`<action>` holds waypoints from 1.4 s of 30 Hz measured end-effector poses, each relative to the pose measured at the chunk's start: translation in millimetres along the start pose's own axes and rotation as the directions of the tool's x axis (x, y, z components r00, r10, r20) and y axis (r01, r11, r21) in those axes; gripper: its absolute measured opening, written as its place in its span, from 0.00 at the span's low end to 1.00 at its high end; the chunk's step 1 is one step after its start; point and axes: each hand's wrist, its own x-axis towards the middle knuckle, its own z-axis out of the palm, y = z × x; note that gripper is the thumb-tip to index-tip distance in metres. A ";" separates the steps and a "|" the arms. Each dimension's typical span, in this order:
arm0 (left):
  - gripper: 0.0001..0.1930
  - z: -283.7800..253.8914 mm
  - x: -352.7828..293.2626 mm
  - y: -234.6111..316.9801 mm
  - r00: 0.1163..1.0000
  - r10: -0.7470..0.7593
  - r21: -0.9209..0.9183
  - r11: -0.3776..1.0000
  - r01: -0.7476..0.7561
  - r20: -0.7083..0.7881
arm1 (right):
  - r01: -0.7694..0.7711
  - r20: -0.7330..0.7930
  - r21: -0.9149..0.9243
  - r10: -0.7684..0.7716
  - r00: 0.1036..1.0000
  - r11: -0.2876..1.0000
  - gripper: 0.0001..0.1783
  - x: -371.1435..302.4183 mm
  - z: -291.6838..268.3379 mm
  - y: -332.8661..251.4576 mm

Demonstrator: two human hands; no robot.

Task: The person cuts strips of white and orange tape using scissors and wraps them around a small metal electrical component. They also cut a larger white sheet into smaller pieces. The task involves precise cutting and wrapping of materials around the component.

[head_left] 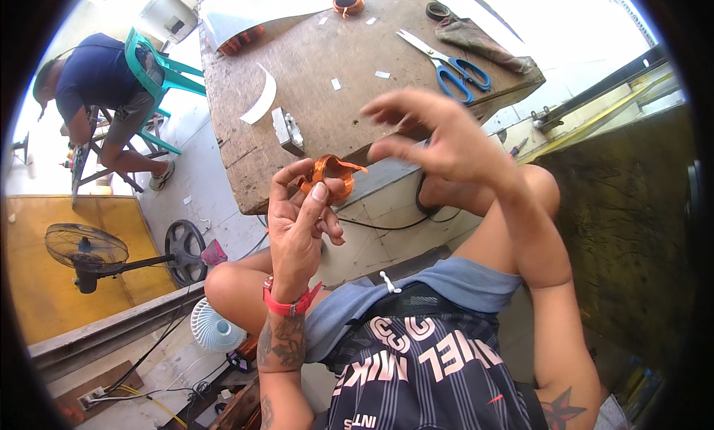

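A ring-shaped coil of copper wire is pinched between the thumb and fingers of my left hand, just off the near edge of the wooden table. A short end of the coil sticks out to the right. My right hand is raised to the right of the coil, slightly blurred, with thumb and fingers apart and nothing visible between them. On the table close to my left hand stands a small metal block. Scissors with blue handles lie beyond my right hand.
Another copper coil sits at the table's far side, near a roll of tape and a brown cloth. A curved white strip lies at left. Left of the table, a person sits on a green chair; a black fan stands nearer.
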 end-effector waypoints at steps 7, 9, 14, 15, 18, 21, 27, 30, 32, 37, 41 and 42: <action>0.19 -1.5 0.2 -5.3 1.000 -0.014 -0.027 1.000 0.013 -0.006 | -0.159 0.177 0.029 0.151 0.973 0.987 0.16 0.9 23.8 7.0; 0.18 -3.7 0.6 -5.2 1.000 -0.004 -0.034 0.999 0.004 -0.004 | -0.147 0.138 0.030 0.142 0.980 0.989 0.13 2.2 24.5 8.9; 0.16 -6.0 0.8 -4.6 0.999 -0.031 -0.058 0.998 0.030 -0.007 | -0.198 0.054 0.112 0.193 0.980 0.974 0.10 -2.3 22.9 14.6; 0.16 -5.7 0.2 -4.9 0.999 -0.038 -0.062 0.997 0.038 -0.001 | -0.182 0.039 0.106 0.178 0.983 0.978 0.11 -2.5 23.3 16.8; 0.15 -4.7 -1.6 -5.8 0.999 -0.040 -0.036 0.999 0.040 -0.003 | -0.098 -0.009 0.094 0.099 0.995 0.991 0.12 -2.5 23.9 22.9; 0.15 -5.5 -1.3 -6.6 0.999 -0.048 -0.117 0.992 0.049 0.018 | -0.043 -0.012 0.052 0.044 0.999 0.998 0.11 -3.3 24.1 27.0; 0.13 -11.9 -2.1 -2.0 1.000 0.013 -0.147 0.989 -0.011 0.013 | -0.147 -0.025 0.168 0.154 0.988 0.975 0.09 -0.8 20.3 33.9; 0.12 -14.7 -1.1 0.8 1.000 0.023 -0.144 0.989 -0.021 0.010 | -0.176 -0.080 0.145 0.189 0.979 0.974 0.09 0.9 15.9 33.8; 0.12 -14.7 -1.4 -0.2 1.000 -0.002 -0.140 0.990 0.004 0.017 | -0.170 -0.151 0.042 0.174 0.973 0.985 0.10 2.1 12.4 33.4; 0.12 -11.3 -0.3 -6.6 0.997 -0.082 -0.122 0.989 0.081 0.002 | 0.027 -0.426 -0.330 -0.174 0.888 0.944 0.14 28.6 0.0 50.5; 0.13 -5.4 -0.3 -7.3 0.978 -0.201 -0.103 0.975 0.195 -0.055 | -0.170 -0.474 -0.531 -0.124 0.872 0.830 0.15 39.3 -20.3 64.6; 0.12 -3.3 -0.2 -8.0 0.971 -0.230 -0.109 0.969 0.223 -0.059 | -0.214 -0.480 -0.547 -0.093 0.872 0.809 0.14 38.0 -30.2 65.9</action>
